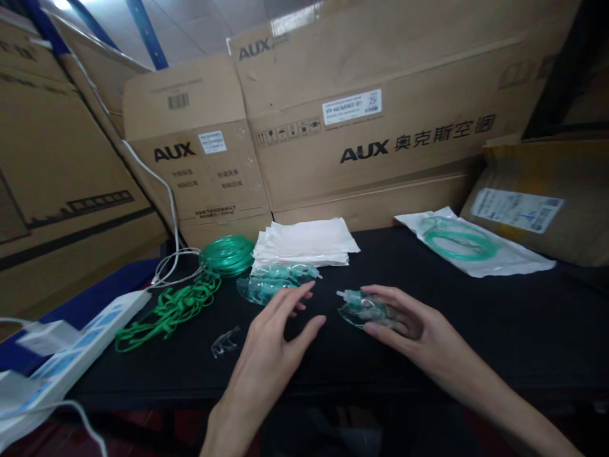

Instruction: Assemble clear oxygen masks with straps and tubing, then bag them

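Observation:
My right hand (413, 320) is closed around a clear green oxygen mask (364, 308), its pale connector pointing left. To the left, my left hand (280, 333) hovers with thumb and fingers apart and nothing between them. Just beyond its fingertips lie more clear green masks (261, 289), partly covered by that hand. Small clear plastic pieces (224, 343) rest on the black table left of my left wrist. Green elastic cords (174, 311) lie in a tangle farther left, beside a coil of green tubing (228, 255).
A stack of white pouches (307, 244) sits behind the masks. At the right back lies a bag with green tubing (459, 244) inside. A white power strip (80, 355) with plugs and cables runs along the left. Large cardboard boxes (304, 165) wall off the back of the black table (476, 330).

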Motion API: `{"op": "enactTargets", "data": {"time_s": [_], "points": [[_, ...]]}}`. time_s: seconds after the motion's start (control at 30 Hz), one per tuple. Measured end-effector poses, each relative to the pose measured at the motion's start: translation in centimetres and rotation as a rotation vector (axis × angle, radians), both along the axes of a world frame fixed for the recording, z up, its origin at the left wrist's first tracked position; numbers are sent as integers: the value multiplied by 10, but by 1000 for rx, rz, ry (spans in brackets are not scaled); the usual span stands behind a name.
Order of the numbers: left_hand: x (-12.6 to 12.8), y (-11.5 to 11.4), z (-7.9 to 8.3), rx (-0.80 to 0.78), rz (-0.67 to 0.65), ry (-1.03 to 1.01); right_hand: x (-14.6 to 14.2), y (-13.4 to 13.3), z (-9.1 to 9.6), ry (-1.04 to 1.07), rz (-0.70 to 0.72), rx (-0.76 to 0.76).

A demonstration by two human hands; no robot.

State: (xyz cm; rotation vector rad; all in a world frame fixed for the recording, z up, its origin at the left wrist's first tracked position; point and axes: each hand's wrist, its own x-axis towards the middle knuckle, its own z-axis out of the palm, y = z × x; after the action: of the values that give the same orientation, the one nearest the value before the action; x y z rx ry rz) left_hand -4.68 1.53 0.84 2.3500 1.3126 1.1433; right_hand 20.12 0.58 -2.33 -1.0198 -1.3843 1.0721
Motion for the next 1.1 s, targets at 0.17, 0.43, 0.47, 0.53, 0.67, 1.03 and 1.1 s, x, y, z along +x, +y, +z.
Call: {"op": "enactTargets", "data": {"time_s": [0.17, 0.43, 0.47, 0.53, 0.67, 1.03, 1.1], "points": [[-59, -9, 3, 56, 164, 118, 8, 5, -3, -57, -67, 12], [-150, 5, 10, 38, 780, 424, 5, 6, -1, -44, -51, 9], [-151, 8, 10, 32, 784, 443, 5, 6, 0, -53, -50, 3], [-147, 14, 9, 31, 764, 435, 6, 5, 1, -57, -38, -6], [-133, 19, 5, 3, 625, 349, 6, 3, 2, -29, 5, 9], [-133, 29, 26, 58, 764, 709, 6, 3, 1, -17, 85, 48], [-136, 33, 21, 32, 762, 728, 6, 3, 1, -11, 97, 47]]}}
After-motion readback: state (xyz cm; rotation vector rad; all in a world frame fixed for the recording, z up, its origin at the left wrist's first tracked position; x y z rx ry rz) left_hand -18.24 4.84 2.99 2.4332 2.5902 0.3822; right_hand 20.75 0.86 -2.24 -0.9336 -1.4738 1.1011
